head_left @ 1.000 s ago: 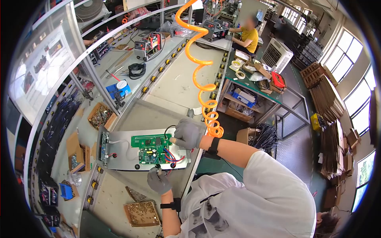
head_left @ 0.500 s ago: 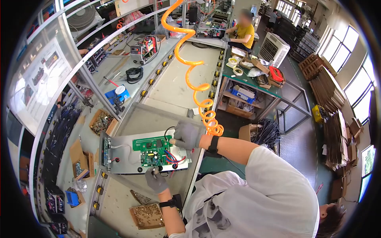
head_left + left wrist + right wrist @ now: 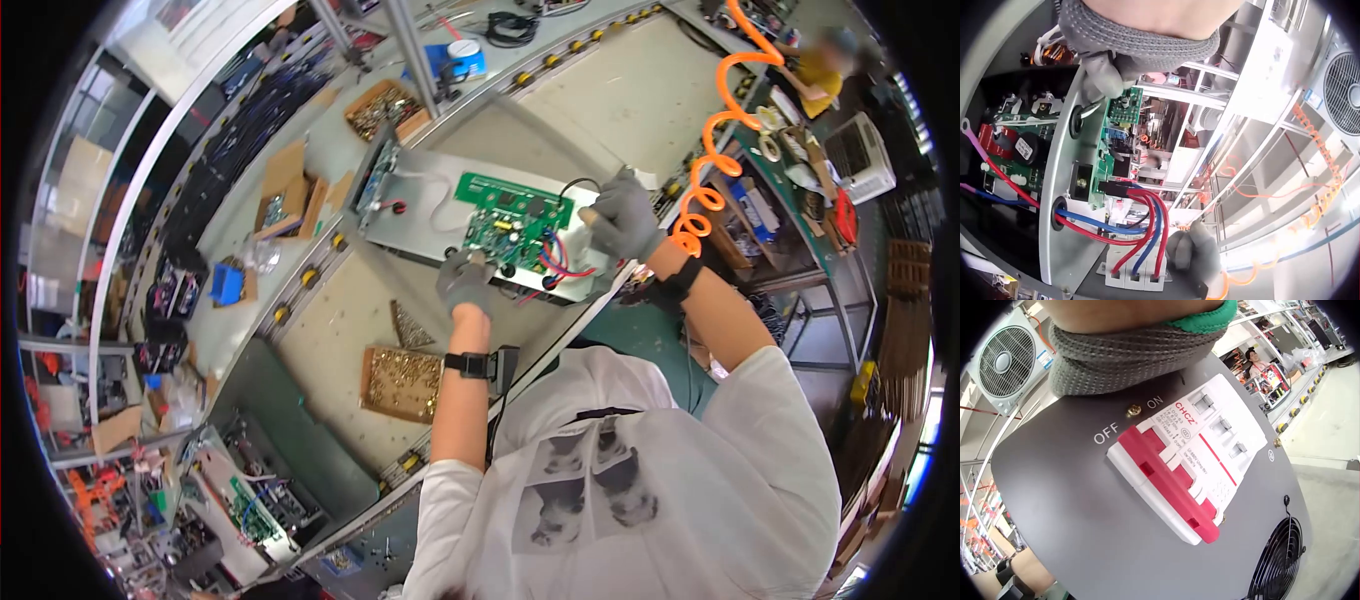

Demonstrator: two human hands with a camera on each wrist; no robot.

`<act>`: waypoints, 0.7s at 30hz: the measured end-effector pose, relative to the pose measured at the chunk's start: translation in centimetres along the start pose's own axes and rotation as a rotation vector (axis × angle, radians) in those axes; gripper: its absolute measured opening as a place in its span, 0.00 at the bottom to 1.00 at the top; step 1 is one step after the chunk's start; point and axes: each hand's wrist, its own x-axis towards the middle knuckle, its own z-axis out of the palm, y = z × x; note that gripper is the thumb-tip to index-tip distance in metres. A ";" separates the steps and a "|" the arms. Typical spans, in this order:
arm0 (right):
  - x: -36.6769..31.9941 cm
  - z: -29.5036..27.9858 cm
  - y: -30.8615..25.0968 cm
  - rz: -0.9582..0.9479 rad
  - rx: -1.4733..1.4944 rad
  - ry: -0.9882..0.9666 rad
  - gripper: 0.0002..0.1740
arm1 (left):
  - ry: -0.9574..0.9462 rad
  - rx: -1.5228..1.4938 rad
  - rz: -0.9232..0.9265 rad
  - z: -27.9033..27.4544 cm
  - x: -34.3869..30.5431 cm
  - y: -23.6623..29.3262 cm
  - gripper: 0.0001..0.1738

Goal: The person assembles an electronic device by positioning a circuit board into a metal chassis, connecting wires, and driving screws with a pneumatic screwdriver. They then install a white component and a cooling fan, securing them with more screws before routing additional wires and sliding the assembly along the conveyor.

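An opened machine casing (image 3: 415,220) lies on the bench, with a green circuit board (image 3: 500,225) on its pale divider plate (image 3: 1063,219). My gloved left hand (image 3: 465,280) is at the casing's near side. In the left wrist view its fingertips pinch a thin white wire (image 3: 1090,110) at a black grommet (image 3: 1077,122). My gloved right hand (image 3: 625,215) grips the top edge of the grey rear panel (image 3: 1085,519). A red-and-white circuit breaker (image 3: 1197,450) is mounted on that panel. Red and blue wires (image 3: 1154,219) enter its terminals. Near the right thumb loops a black cable (image 3: 578,182).
A cardboard tray of small brass-coloured parts (image 3: 400,385) sits close to the left forearm. Further boxes of fasteners (image 3: 385,108) stand along the roller edge. An orange coiled hose (image 3: 715,150) hangs at the right. Another opened machine (image 3: 235,500) stands at lower left.
The head view has swung left and down, so the casing sits further right in it. Both hands keep nearly the same places on the casing.
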 end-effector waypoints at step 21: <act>0.2 0.1 0.4 -0.028 0.001 -0.034 0.20 | -0.113 -0.027 0.546 -0.8 -4.3 5.2 0.15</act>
